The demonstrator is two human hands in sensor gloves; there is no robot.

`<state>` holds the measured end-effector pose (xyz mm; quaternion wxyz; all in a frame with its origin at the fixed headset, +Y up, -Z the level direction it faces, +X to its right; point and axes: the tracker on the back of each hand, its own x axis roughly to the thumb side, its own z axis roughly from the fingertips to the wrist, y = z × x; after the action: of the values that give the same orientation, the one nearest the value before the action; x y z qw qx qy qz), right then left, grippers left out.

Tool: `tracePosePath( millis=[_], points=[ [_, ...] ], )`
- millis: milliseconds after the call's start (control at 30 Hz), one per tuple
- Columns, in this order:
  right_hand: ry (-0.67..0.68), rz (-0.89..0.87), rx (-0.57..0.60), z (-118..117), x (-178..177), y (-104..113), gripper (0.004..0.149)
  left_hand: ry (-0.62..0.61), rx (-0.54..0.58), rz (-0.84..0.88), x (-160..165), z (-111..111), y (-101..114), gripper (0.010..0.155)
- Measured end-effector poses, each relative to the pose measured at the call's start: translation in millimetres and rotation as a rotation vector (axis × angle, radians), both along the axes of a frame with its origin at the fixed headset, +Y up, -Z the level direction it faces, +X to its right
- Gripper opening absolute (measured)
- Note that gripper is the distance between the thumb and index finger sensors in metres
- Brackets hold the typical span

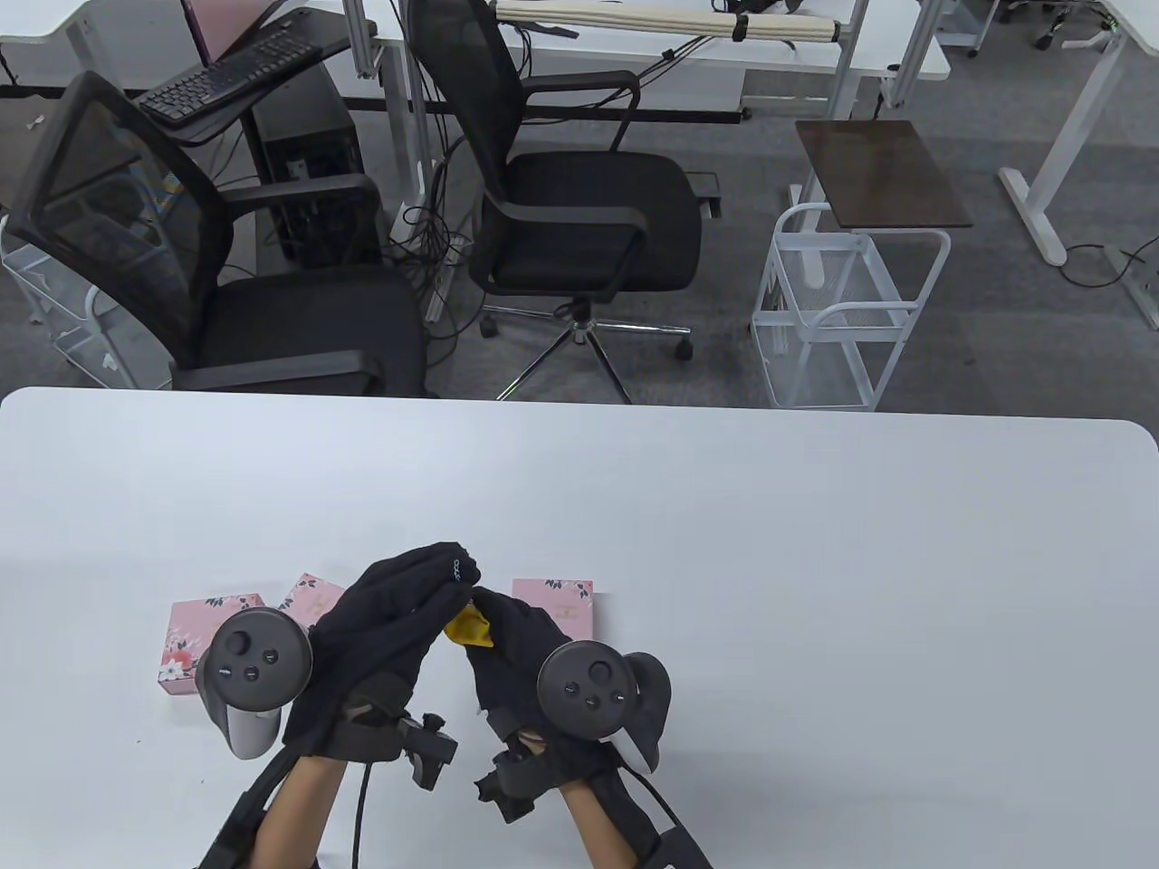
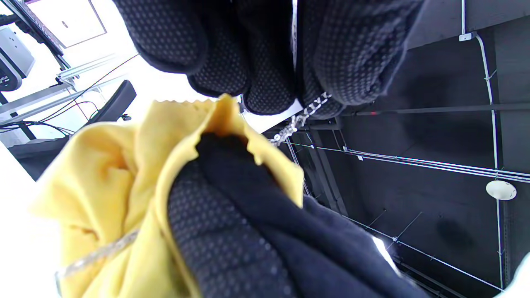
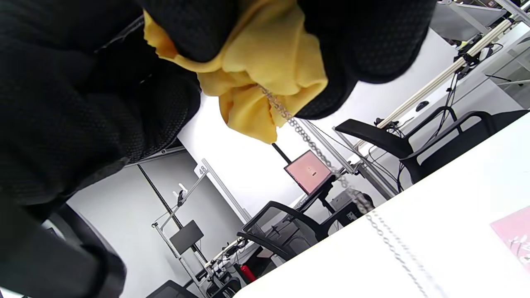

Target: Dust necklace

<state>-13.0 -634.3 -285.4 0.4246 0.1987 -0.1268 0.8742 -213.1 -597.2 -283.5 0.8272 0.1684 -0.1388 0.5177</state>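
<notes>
A yellow cloth [image 1: 471, 626] is bunched in the curled fingers of the right hand [image 1: 516, 652], above the white table [image 1: 815, 588]. The silver necklace [image 3: 314, 151] is gripped inside that cloth and hangs from it as a chain towards the table. Its upper end is pinched between the fingertips [image 2: 331, 78] of the left hand [image 1: 389, 615], just beside the cloth. Three pink boxes [image 1: 554, 605] are seen on the table beyond the hands.
</notes>
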Motion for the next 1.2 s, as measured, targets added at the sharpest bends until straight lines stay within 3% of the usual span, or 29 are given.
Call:
tracePosePath(
  millis=[433, 600, 767, 1200],
  points=[
    [-0.067, 0.038, 0.062, -0.6, -1.3, -7.1, 0.038, -0.001, 0.035, 0.037, -1.0, 1.9, 1.8, 0.037],
    [-0.001, 0.052, 0.006, -2.2, -5.6, -9.9, 0.039, 0.010, 0.054, 0.030, -2.1, 3.7, 3.5, 0.037],
    [-0.045, 0.047, 0.025, -3.3, -6.0, -16.4, 0.039, 0.009, 0.074, 0.048, -4.3, 6.2, 6.5, 0.037],
    [0.017, 0.114, -0.028, -6.6, -18.2, -33.0, 0.038, 0.011, 0.098, 0.091, -13.0, 11.0, 13.4, 0.037]
  ],
)
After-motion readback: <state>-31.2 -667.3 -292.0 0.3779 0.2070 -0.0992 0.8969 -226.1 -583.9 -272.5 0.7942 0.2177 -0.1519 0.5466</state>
